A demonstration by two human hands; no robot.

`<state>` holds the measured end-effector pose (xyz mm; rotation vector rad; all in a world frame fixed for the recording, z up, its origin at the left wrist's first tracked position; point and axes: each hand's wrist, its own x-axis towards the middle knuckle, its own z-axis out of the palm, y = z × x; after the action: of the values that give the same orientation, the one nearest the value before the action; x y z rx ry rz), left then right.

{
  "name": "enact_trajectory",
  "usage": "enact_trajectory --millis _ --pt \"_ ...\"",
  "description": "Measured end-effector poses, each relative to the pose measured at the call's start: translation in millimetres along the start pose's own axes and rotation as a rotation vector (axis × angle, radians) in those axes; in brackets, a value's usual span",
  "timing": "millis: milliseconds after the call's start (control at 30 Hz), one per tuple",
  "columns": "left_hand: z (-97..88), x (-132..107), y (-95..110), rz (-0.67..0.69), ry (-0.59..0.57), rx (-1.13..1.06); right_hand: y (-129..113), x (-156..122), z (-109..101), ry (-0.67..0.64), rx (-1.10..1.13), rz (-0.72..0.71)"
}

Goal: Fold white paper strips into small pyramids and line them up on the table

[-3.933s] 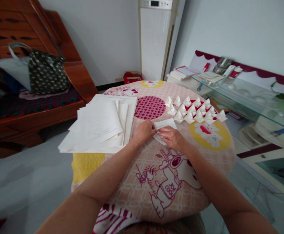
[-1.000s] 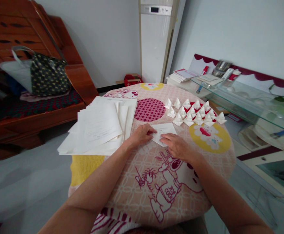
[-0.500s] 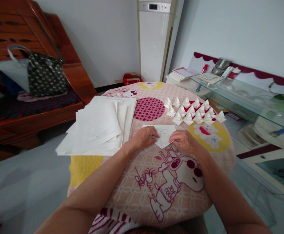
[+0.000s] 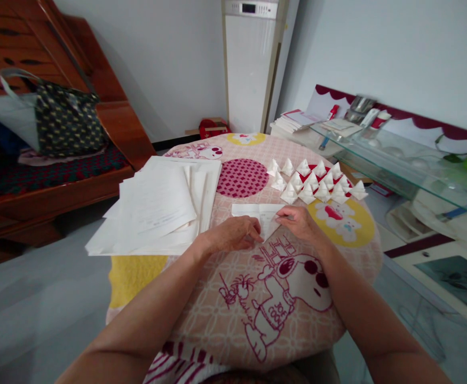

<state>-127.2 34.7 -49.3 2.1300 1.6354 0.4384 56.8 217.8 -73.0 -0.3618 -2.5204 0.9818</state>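
A small sheet of white paper (image 4: pixel 268 217) lies on the table in front of me, its near end folded to a point. My left hand (image 4: pixel 236 233) is at its left side, fingers curled, with fingertips on the paper near that point. At the right edge, my right hand (image 4: pixel 300 222) pinches the sheet between thumb and fingers. Beyond the right hand stand several folded white paper pieces (image 4: pixel 307 193) in rows, each with a peaked top. A stack of loose white sheets (image 4: pixel 159 205) lies to the left of my left hand.
A patterned pink tablecloth (image 4: pixel 201 309) covers the round table. To the right is a glass shelf (image 4: pixel 401 165) with papers and cups. A wooden bench (image 4: pixel 117 125) holding a dark patterned bag (image 4: pixel 67 122) stands at the left. A tall white cabinet unit (image 4: pixel 247 69) stands behind.
My left hand has slid down toward the paper's near point. My right hand has moved up along the right edge. The view has shifted slightly.
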Motion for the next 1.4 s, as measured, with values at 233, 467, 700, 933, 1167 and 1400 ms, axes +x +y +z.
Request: enact_trajectory --millis 233,467,700,933,1167,1400 --pt "-4.1 -2 5 0.031 -0.043 0.046 -4 12 20 0.053 -0.132 -0.044" --pt "-4.3 -2 3 0.044 -0.073 0.056 -2 13 38 0.096 -0.282 -0.100" --pt "-5.2 -5 -3 0.022 -0.035 -0.004 -1 9 47 0.115 -0.368 -0.087" --pt "-7.0 -4 9 -0.028 -0.076 0.116 0 9 48 0.143 -0.363 -0.068" --pt "-6.0 -3 11 -0.027 -0.110 0.174 -1 11 49 0.159 -0.359 -0.047" --pt "-4.6 -6 8 0.008 -0.104 0.176 -2 11 49 0.162 -0.380 -0.037"
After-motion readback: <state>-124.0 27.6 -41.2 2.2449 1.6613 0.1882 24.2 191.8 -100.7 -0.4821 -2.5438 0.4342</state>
